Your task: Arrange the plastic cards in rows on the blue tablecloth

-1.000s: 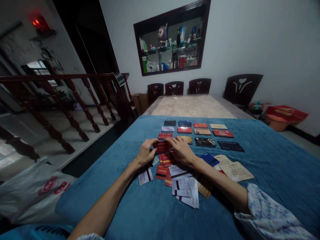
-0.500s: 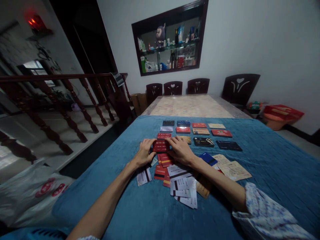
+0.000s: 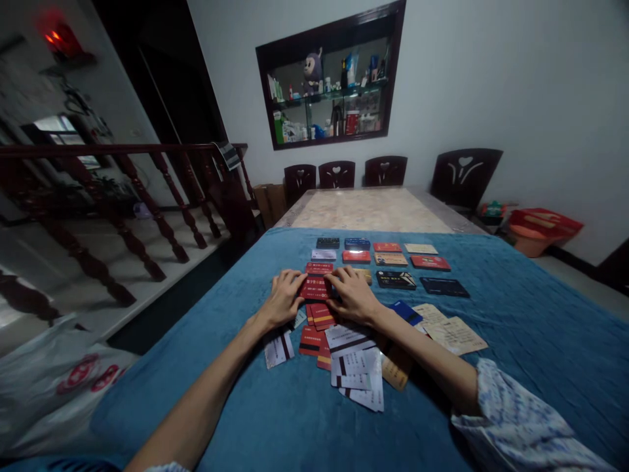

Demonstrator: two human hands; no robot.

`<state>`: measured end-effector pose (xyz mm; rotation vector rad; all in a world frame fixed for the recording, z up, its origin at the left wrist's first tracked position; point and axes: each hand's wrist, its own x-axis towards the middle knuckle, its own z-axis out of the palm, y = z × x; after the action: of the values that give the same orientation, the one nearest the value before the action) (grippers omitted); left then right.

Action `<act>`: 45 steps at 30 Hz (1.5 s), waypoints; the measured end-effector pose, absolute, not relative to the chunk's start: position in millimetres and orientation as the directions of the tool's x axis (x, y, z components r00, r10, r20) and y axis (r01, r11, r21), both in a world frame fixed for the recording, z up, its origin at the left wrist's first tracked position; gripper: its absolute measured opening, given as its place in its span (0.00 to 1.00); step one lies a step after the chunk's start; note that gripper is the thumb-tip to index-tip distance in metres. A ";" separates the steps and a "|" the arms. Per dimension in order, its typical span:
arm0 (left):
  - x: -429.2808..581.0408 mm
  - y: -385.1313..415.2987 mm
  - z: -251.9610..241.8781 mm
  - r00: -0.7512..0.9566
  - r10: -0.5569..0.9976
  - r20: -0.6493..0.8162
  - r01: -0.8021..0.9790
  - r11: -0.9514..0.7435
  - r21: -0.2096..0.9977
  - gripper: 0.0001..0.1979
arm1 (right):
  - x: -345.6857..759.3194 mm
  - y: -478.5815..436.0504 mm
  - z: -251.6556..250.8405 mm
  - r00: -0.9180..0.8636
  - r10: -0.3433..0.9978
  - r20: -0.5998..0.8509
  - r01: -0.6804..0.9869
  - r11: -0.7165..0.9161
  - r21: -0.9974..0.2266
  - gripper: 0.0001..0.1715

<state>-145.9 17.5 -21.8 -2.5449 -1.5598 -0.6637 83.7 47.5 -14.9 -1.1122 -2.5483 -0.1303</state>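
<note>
Between my two hands is a red card (image 3: 316, 287) with pale print, gripped at its left and right edges. My left hand (image 3: 285, 296) has its fingers and thumb closed on the left edge. On the opposite edge, my right hand (image 3: 352, 295) holds it the same way. Just beyond lies another red card (image 3: 319, 267). Nearer to me, loose red cards (image 3: 310, 341) and overlapping white cards with dark stripes (image 3: 351, 364) are spread out. A white card (image 3: 279, 349) lies below my left hand. Whether the held red piece is one card or several, I cannot tell.
Cards and card stacks stand in rows farther off, among them a black card (image 3: 396, 280) and a dark blue card (image 3: 445, 287). Under my right forearm lie a blue card (image 3: 407, 313) and a gold card (image 3: 396, 367). Cream cards (image 3: 457, 334) rest right of it on the blue cloth (image 3: 236, 406).
The held red card has tilted to lie flatter, showing more of its printed face. Both hands keep their hold, and the whole view has shifted slightly.
</note>
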 end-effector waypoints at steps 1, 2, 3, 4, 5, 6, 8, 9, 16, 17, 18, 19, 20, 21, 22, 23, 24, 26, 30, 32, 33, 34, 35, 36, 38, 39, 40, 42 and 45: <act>-145.0 17.8 -20.6 0.388 0.831 0.398 0.869 -0.474 0.144 0.28 | 84.1 48.2 -14.8 -0.628 0.694 0.352 0.726 0.685 -0.054 0.29; -144.1 18.2 -19.4 0.389 0.833 0.394 0.871 -0.472 0.138 0.29 | 84.4 48.8 -14.6 -0.629 0.696 0.346 0.728 0.684 -0.050 0.29; -143.3 18.7 -18.1 0.389 0.835 0.390 0.873 -0.469 0.134 0.29 | 84.5 49.4 -14.1 -0.630 0.699 0.339 0.731 0.681 -0.046 0.29; -142.6 19.3 -16.8 0.389 0.837 0.386 0.875 -0.467 0.130 0.29 | 84.6 49.9 -13.4 -0.631 0.702 0.329 0.734 0.678 -0.041 0.29; -142.0 19.9 -15.2 0.389 0.839 0.380 0.877 -0.464 0.127 0.29 | 84.6 50.3 -12.5 -0.631 0.706 0.320 0.737 0.675 -0.035 0.29; -141.4 20.7 -13.4 0.390 0.842 0.373 0.878 -0.462 0.125 0.29 | 84.5 50.8 -11.4 -0.630 0.710 0.313 0.741 0.670 -0.028 0.29; -140.4 22.7 -9.3 0.393 0.849 0.353 0.880 -0.458 0.122 0.29 | 84.0 51.8 -8.8 -0.627 0.718 0.301 0.749 0.662 -0.018 0.29; -140.1 24.2 -7.2 0.393 0.854 0.341 0.882 -0.455 0.122 0.29 | 83.7 52.5 -7.5 -0.625 0.722 0.296 0.753 0.658 -0.015 0.30; -142.4 45.0 0.8 0.391 0.876 0.282 0.889 -0.439 0.133 0.27 | 79.6 63.5 2.7 -0.623 0.737 0.262 0.764 0.645 0.002 0.28; -142.9 49.0 1.6 0.390 0.879 0.273 0.890 -0.436 0.132 0.27 | 79.0 66.3 4.4 -0.623 0.740 0.252 0.767 0.642 0.010 0.27; -143.2 53.0 2.7 0.389 0.882 0.265 0.892 -0.433 0.130 0.27 | 78.5 69.5 6.0 -0.626 0.742 0.240 0.767 0.641 0.019 0.27; -143.2 57.0 4.0 0.390 0.885 0.255 0.894 -0.431 0.126 0.27 | 78.0 72.8 7.7 -0.628 0.744 0.227 0.768 0.639 0.030 0.26; -143.0 60.9 5.5 0.392 0.887 0.245 0.895 -0.429 0.122 0.26 | 77.7 76.3 9.4 -0.630 0.747 0.214 0.769 0.637 0.040 0.26; -142.6 64.8 7.2 0.394 0.889 0.232 0.897 -0.427 0.116 0.26 | 77.5 79.8 11.1 -0.631 0.749 0.203 0.770 0.636 0.048 0.26; -142.0 68.6 8.8 0.395 0.892 0.218 0.898 -0.425 0.110 0.26 | 77.3 83.2 12.9 -0.631 0.751 0.193 0.771 0.634 0.054 0.25; -141.2 72.3 10.3 0.396 0.896 0.202 0.901 -0.422 0.105 0.26 | 77.1 86.4 14.5 -0.631 0.754 0.183 0.772 0.633 0.057 0.24; -140.3 76.0 11.6 0.394 0.900 0.185 0.904 -0.416 0.102 0.26 | 76.9 89.4 16.1 -0.631 0.757 0.172 0.774 0.631 0.060 0.23; -138.3 82.9 13.6 0.383 0.912 0.146 0.912 -0.399 0.097 0.26 | 75.9 94.9 18.9 -0.626 0.767 0.142 0.779 0.624 0.063 0.23; -134.4 94.1 15.0 0.361 0.930 0.074 0.927 -0.366 0.081 0.27 | 73.2 106.3 21.0 -0.615 0.784 0.086 0.789 0.611 0.068 0.23; -132.8 98.5 14.6 0.356 0.933 0.053 0.930 -0.360 0.075 0.26 | 72.2 112.7 20.6 -0.616 0.785 0.069 0.788 0.612 0.072 0.22; -132.2 100.6 14.2 0.356 0.933 0.047 0.930 -0.359 0.073 0.26 | 71.8 115.9 20.2 -0.617 0.785 0.060 0.787 0.613 0.073 0.22; -131.6 102.7 13.7 0.358 0.933 0.042 0.930 -0.360 0.073 0.25 | 71.6 119.0 19.7 -0.617 0.785 0.051 0.787 0.613 0.072 0.22; -131.1 104.7 13.1 0.360 0.932 0.039 0.929 -0.362 0.075 0.25 | 71.4 121.8 19.3 -0.617 0.786 0.045 0.786 0.614 0.072 0.22; -130.8 106.7 12.4 0.362 0.931 0.038 0.928 -0.364 0.076 0.25 | 71.2 124.3 19.0 -0.617 0.786 0.040 0.786 0.614 0.073 0.21; -130.4 110.6 11.2 0.363 0.931 0.036 0.928 -0.365 0.076 0.24 | 70.5 128.4 18.6 -0.618 0.786 0.031 0.785 0.614 0.080 0.21; -130.3 112.6 10.6 0.361 0.932 0.031 0.929 -0.363 0.075 0.24 | 70.0 130.0 18.7 -0.616 0.787 0.028 0.786 0.613 0.082 0.21; -130.4 114.6 10.0 0.360 0.933 0.026 0.929 -0.361 0.076 0.24 | 69.4 131.2 18.9 -0.614 0.789 0.023 0.788 0.610 0.082 0.21; -130.9 118.9 8.6 0.360 0.933 0.021 0.929 -0.360 0.088 0.24 | 67.9 133.2 19.8 -0.606 0.796 0.005 0.794 0.604 0.077 0.21; -132.1 125.7 5.7 0.382 0.924 0.028 0.916 -0.382 0.126 0.22 | 65.6 135.5 21.5 -0.596 0.802 -0.034 0.799 0.597 0.075 0.22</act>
<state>-132.1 125.7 5.7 -2.6846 -1.7921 -0.1505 65.6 135.5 21.5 -1.4370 -2.8642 -0.0838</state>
